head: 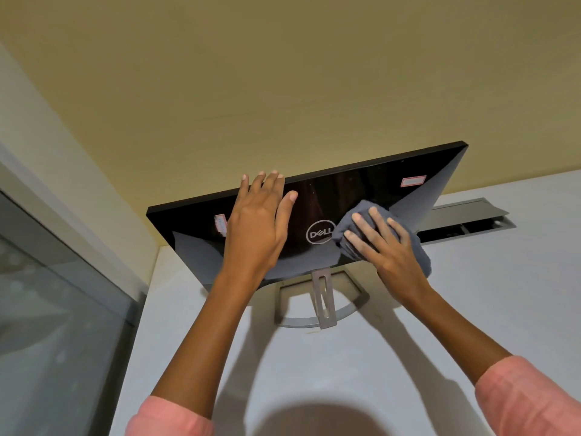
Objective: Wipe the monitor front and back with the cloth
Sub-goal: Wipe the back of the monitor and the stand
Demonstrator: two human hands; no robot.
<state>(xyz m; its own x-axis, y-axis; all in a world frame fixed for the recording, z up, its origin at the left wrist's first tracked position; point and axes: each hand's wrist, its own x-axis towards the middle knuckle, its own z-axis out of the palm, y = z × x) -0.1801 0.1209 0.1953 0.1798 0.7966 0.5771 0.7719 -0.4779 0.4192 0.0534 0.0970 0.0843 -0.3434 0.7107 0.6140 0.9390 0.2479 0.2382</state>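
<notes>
Pressing cloth (pixel 377 237) on monitor (pixel 361 190) back, right hand (pixel 390 250); left hand (pixel 261 221) steadies.

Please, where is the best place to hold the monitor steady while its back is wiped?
Probably the top edge of the monitor, from above, where the left hand lies flat now. The panel tilts on a thin stand, and the right hand presses the cloth lower.

- An office workstation is suggested by a white desk (pixel 440 325) set into a corner.
- A grey cable-access flap (pixel 465 215) is let into the desktop.
- A Dell monitor (pixel 361 190) with asset-type stickers (pixel 413 180) is seen.
- A glass partition (pixel 56 294) is seen on the left, beside yellow walls (pixel 283 73).
</notes>
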